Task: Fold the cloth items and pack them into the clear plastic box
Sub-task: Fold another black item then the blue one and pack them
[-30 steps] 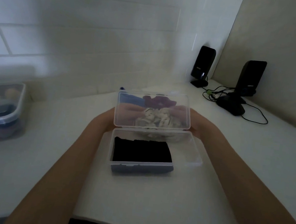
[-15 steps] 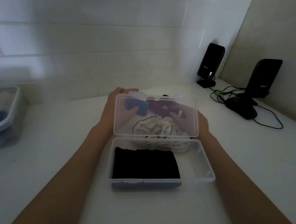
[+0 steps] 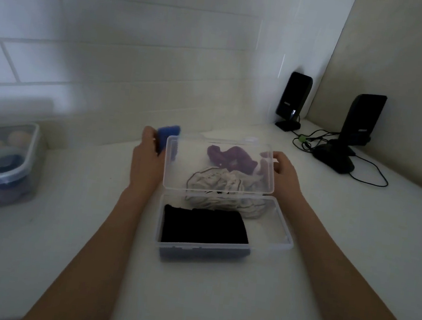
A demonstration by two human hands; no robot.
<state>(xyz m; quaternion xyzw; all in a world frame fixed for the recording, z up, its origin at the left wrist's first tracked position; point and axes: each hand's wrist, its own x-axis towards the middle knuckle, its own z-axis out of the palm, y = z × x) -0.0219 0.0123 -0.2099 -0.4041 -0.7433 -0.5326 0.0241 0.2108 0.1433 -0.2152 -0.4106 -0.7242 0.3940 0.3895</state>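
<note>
A: Between your hands, that box is clear plastic, smooth, its raised lid slightly glossy.

B: And inside you've got a black cloth, matt and soft. The blue piece at your left hand?

A: Fuzzy cloth. Beyond your right hand, the speakers look like glossy black plastic; the counter under your arms is smooth and matt.

Dim white-tiled wall meets a white counter.

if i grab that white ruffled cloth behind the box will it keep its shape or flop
Probably flops: the white ruffled cloth lies in loose, crumpled folds. It looks thin, so likely light. Its dark-edged frills may snag on the clear plastic box rim.
</note>
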